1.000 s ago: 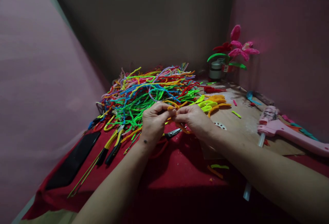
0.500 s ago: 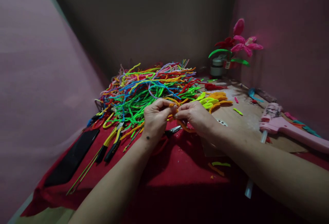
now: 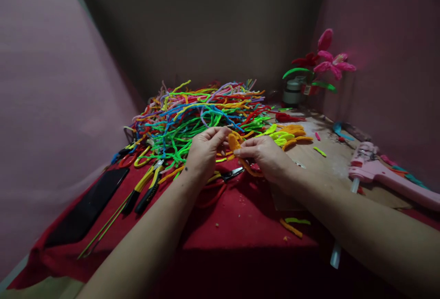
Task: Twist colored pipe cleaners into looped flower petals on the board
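Note:
Between my two hands is an orange pipe cleaner (image 3: 234,141), bent into a petal-like loop with a loose tail hanging below my right fingers. My left hand (image 3: 207,149) pinches its upper left side between thumb and forefinger. Thumb and fingers of my right hand (image 3: 263,152) close on its lower right side. Under the hands, scissors (image 3: 233,174) lie on the red cloth (image 3: 237,225). Just beyond them spreads a large heap of colourful pipe cleaners (image 3: 192,120). Yellow-green looped pieces (image 3: 282,138) and orange looped pieces (image 3: 296,130) rest past my right hand.
Yellow-and-black pliers (image 3: 148,191) and a black phone (image 3: 89,207) lie at left. At right, a pink glue gun (image 3: 374,168) with a clear glue stick (image 3: 335,255) rests on a board (image 3: 330,166). Pink pipe-cleaner flowers (image 3: 335,64) stand behind, beside a small grey jar (image 3: 292,92).
My hands have drawn slightly apart, the left one moving a little left. The orange loop, mostly covered by fingers before, now shows between them. The view has shifted slightly.

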A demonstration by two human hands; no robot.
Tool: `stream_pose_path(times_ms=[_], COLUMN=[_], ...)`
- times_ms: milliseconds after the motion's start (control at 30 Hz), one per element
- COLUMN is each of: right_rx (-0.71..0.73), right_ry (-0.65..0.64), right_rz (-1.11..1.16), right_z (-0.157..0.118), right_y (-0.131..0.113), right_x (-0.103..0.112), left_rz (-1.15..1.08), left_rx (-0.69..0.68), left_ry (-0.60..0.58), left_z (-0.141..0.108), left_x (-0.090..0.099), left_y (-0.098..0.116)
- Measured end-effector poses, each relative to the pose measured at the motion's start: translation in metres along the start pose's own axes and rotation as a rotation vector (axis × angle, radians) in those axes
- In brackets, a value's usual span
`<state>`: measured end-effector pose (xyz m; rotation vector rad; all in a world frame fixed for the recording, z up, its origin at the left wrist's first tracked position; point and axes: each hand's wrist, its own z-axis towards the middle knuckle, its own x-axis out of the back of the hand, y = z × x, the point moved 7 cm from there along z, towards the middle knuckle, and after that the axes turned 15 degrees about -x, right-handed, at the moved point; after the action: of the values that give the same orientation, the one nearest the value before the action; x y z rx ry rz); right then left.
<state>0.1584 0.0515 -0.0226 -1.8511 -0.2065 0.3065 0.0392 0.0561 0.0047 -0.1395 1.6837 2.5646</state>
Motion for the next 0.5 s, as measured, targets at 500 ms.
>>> stream_pose_path(times_ms=[500], right_rx=[0.081], right_ry=[0.121], right_rz=[0.104], right_z=[0.003], right_y=[-0.008], right_x=[0.015], left_rz=[1.053], left_rx=[-0.744], left_ry=[-0.300], left_z=[-0.026], left_x=[-0.029], left_y=[0.033])
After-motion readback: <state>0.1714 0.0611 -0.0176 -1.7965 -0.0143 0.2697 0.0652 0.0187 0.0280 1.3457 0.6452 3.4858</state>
